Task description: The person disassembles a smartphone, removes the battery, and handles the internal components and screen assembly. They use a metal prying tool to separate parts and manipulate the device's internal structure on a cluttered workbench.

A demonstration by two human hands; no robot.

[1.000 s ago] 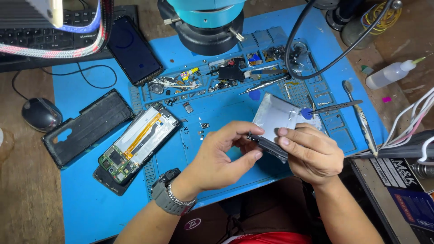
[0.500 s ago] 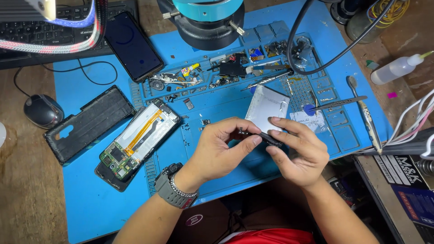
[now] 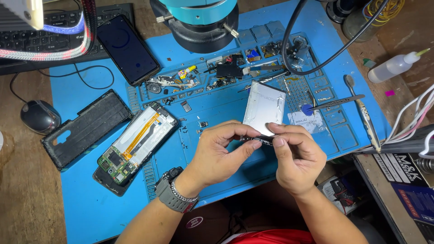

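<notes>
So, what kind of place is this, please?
Most likely a phone repair bench. An opened phone with its circuit board bare lies on a blue work mat, a microscope base stands above, and tweezers lie nearby.

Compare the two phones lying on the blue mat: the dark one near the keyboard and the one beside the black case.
The dark phone is closed up, showing a whole black screen; the opened phone shows its circuit board and an orange cable. The dark phone lies by the keyboard; the opened one lies beside the black case. Both lie flat and tilted on the blue mat.
</notes>
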